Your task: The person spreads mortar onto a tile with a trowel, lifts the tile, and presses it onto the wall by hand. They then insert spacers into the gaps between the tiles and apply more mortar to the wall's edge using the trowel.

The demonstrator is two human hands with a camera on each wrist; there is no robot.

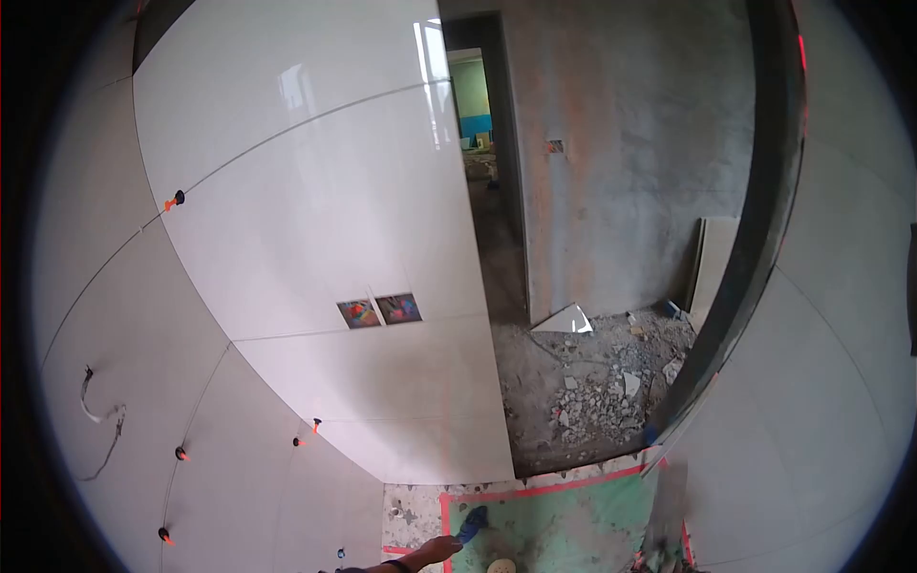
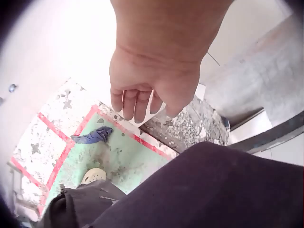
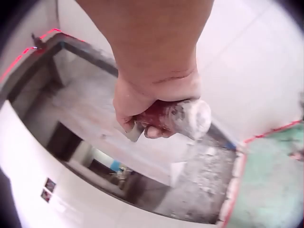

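My left hand (image 1: 437,550) (image 2: 154,80) is held over the floor, its relaxed fingers hanging slightly bent with nothing in them. A crumpled blue cloth (image 1: 472,524) (image 2: 95,136) lies on the green floor covering (image 1: 573,516) (image 2: 128,159) below it. In the right wrist view my right hand (image 3: 154,102) grips a dark red handle (image 3: 156,114) whose rounded end is coated white; a pale flat piece (image 3: 136,132) shows beside the fingers. What the handle belongs to is mostly hidden. The head view does not clearly show the right hand.
Large white wall tiles (image 1: 382,210) surround two socket cutouts (image 1: 384,310). Orange-and-black clips (image 1: 176,201) sit in tile joints. Rubble (image 1: 602,406) covers the ground beyond the opening, beside a grey wall (image 1: 640,124). Red tape (image 1: 573,480) edges the green covering, where a cream clog (image 2: 94,175) stands.
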